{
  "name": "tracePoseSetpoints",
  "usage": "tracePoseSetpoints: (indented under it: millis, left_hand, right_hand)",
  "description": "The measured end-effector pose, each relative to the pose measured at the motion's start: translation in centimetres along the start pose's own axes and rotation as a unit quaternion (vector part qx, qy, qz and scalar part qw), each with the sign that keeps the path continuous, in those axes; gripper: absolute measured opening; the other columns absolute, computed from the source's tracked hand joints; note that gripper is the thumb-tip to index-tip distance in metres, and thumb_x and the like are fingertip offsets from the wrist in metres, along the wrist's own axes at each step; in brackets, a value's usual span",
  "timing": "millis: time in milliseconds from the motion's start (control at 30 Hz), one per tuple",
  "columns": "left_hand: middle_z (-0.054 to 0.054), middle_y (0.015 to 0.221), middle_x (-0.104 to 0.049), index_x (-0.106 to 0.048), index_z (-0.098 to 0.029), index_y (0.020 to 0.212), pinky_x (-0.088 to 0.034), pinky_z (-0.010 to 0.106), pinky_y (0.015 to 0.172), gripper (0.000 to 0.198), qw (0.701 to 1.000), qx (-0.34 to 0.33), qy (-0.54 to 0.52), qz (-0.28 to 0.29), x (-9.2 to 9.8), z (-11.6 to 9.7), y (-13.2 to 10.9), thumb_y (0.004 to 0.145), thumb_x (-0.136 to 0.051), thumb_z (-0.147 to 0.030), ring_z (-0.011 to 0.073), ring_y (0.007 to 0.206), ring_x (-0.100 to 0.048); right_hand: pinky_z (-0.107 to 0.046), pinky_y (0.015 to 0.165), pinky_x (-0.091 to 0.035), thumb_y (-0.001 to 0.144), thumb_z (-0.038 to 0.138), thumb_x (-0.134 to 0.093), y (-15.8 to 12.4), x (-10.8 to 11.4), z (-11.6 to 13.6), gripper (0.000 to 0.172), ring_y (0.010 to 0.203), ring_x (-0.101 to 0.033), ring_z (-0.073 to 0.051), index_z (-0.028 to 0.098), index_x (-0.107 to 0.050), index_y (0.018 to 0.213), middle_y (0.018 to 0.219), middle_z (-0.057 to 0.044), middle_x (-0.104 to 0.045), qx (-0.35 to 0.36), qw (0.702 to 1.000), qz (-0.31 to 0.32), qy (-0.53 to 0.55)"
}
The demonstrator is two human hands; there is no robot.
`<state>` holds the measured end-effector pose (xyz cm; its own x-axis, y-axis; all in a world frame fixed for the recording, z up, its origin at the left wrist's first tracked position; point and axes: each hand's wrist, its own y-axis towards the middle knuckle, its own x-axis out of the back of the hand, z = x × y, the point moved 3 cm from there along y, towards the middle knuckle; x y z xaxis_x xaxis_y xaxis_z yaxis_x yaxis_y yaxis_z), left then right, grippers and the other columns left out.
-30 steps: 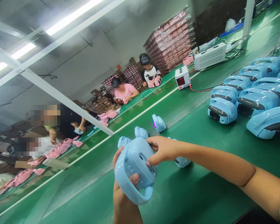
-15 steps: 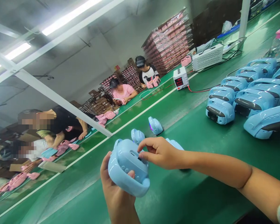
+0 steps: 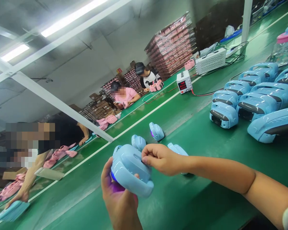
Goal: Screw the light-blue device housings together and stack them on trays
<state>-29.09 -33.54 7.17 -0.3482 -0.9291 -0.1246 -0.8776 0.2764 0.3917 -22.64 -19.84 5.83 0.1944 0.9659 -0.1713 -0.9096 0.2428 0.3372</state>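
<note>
My left hand (image 3: 118,196) grips a light blue plastic toy device (image 3: 129,169) from below, lifted above the green table (image 3: 194,198); a purple glow shows at the device's lower left. My right hand (image 3: 162,158) has its fingers curled and pinched against the device's upper right side. Just behind my hands, three more small blue devices rest on the table: one (image 3: 138,141) behind the held one, one (image 3: 156,131) with a purple light further back, and one (image 3: 179,149) partly hidden by my right wrist.
Several larger blue devices (image 3: 254,102) stand in rows at the right. A white power supply (image 3: 183,81) with red wires and a white box (image 3: 211,60) sit further back. Other people work across the table with pink parts (image 3: 105,120). Wrapped pink stacks (image 3: 171,48) stand behind.
The held device has tilted and dropped slightly left, a purple glow now shows beneath it. My right fingers closed tighter on its side. A person's hand at far left now reaches onto a blue part.
</note>
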Motion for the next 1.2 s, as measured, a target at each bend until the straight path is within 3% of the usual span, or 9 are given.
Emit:
tracePoseSetpoints:
  millis: [100, 267, 367, 433, 533, 600, 733, 933, 1200]
  left_hand:
    - [-0.002, 0.108, -0.056, -0.055, -0.037, 0.116, -0.051, 0.024, 0.067, 0.077, 1.0, -0.001, -0.004, -0.002, 0.1, 0.1, 0.2, 0.046, -0.083, -0.022, 0.0153, 0.086, -0.056]
    - [-0.003, 0.107, -0.057, -0.057, -0.037, 0.115, -0.051, 0.02, 0.07, 0.074, 0.999, -0.012, -0.028, -0.02, 0.6, 0.4, 0.9, 0.048, -0.083, -0.02, 0.0131, 0.089, -0.055]
    - [-0.001, 0.106, -0.058, -0.057, -0.035, 0.117, -0.051, 0.02, 0.064, 0.075, 0.998, 0.036, -0.035, -0.038, 0.7, 1.0, 1.5, 0.048, -0.083, -0.022, 0.0137, 0.085, -0.056]
    - [0.001, 0.107, -0.059, -0.057, -0.034, 0.117, -0.052, 0.02, 0.061, 0.075, 0.996, 0.072, -0.039, -0.04, 0.6, 1.4, 1.7, 0.047, -0.084, -0.024, 0.0143, 0.084, -0.056]
    - [0.002, 0.108, -0.059, -0.06, -0.031, 0.114, -0.051, 0.019, 0.062, 0.07, 0.995, 0.085, -0.05, -0.025, 0.2, 1.7, 2.0, 0.049, -0.083, -0.024, 0.0136, 0.084, -0.056]
    - [0.002, 0.107, -0.059, -0.06, -0.03, 0.113, -0.05, 0.017, 0.062, 0.068, 0.995, 0.077, -0.055, -0.022, 0.0, 1.9, 2.1, 0.05, -0.083, -0.022, 0.012, 0.082, -0.055]
    - [0.0, 0.103, -0.059, -0.058, -0.031, 0.114, -0.049, 0.016, 0.062, 0.068, 0.995, 0.061, -0.074, -0.031, 0.1, 2.3, 2.1, 0.052, -0.082, -0.018, 0.0093, 0.076, -0.055]
    - [0.0, 0.099, -0.058, -0.056, -0.032, 0.117, -0.051, 0.022, 0.065, 0.07, 0.996, 0.021, -0.069, -0.055, 0.1, 2.4, 1.7, 0.054, -0.082, -0.019, 0.0109, 0.077, -0.056]
    - [0.0, 0.1, -0.058, -0.052, -0.032, 0.122, -0.05, 0.021, 0.065, 0.068, 0.996, 0.041, -0.085, -0.009, -0.7, 2.5, 1.9, 0.06, -0.079, -0.025, 0.0115, 0.079, -0.057]
  right_hand:
    - [-0.018, 0.039, -0.022, 0.077, 0.015, -0.047, 1.0, 1.4, -0.2, 0.01, 0.043, -0.027, -0.006, 0.018, -0.043, 0.068, 0.052, 0.007, -0.035, -0.082, 0.988, -0.04, 0.128]
    - [-0.017, 0.036, -0.028, 0.07, 0.014, -0.039, 2.8, 3.5, -1.8, 0.006, 0.041, -0.031, -0.007, 0.018, -0.036, 0.066, 0.06, 0.0, -0.047, -0.24, 0.862, -0.11, 0.432]
    - [-0.018, 0.036, -0.033, 0.066, 0.014, -0.04, 3.4, 3.5, -3.3, 0.004, 0.045, -0.041, -0.009, 0.017, -0.039, 0.067, 0.061, -0.002, -0.049, -0.265, 0.838, -0.147, 0.454]
    - [-0.018, 0.036, -0.032, 0.064, 0.015, -0.04, 3.3, 2.8, -3.8, 0.004, 0.044, -0.042, -0.01, 0.018, -0.037, 0.064, 0.057, 0.0, -0.046, -0.278, 0.844, -0.12, 0.443]
    - [-0.017, 0.033, -0.019, 0.065, 0.015, -0.044, 2.6, 1.4, -3.4, 0.015, 0.038, -0.025, -0.007, 0.019, -0.031, 0.058, 0.047, 0.006, -0.03, -0.256, 0.884, -0.041, 0.389]
    - [-0.018, 0.035, -0.012, 0.067, 0.015, -0.049, 1.8, 0.7, -2.4, 0.017, 0.038, -0.017, -0.006, 0.019, -0.035, 0.058, 0.045, 0.009, -0.024, -0.205, 0.933, 0.0, 0.297]
    - [-0.02, 0.044, -0.022, 0.07, 0.028, -0.064, -0.2, -0.4, -0.3, 0.014, 0.047, -0.029, -0.006, 0.017, -0.055, 0.07, 0.051, 0.007, -0.035, -0.037, 0.998, 0.055, 0.021]
    - [-0.022, 0.054, -0.029, 0.072, 0.033, -0.067, -1.5, -1.5, 0.3, 0.026, 0.061, -0.04, -0.009, 0.016, -0.049, 0.066, 0.064, 0.004, -0.046, 0.129, 0.948, 0.064, -0.285]
    - [-0.021, 0.056, -0.031, 0.074, 0.027, -0.065, -0.9, -1.2, 0.2, 0.029, 0.059, -0.039, -0.008, 0.016, -0.043, 0.058, 0.059, 0.005, -0.042, 0.168, 0.96, 0.023, -0.224]
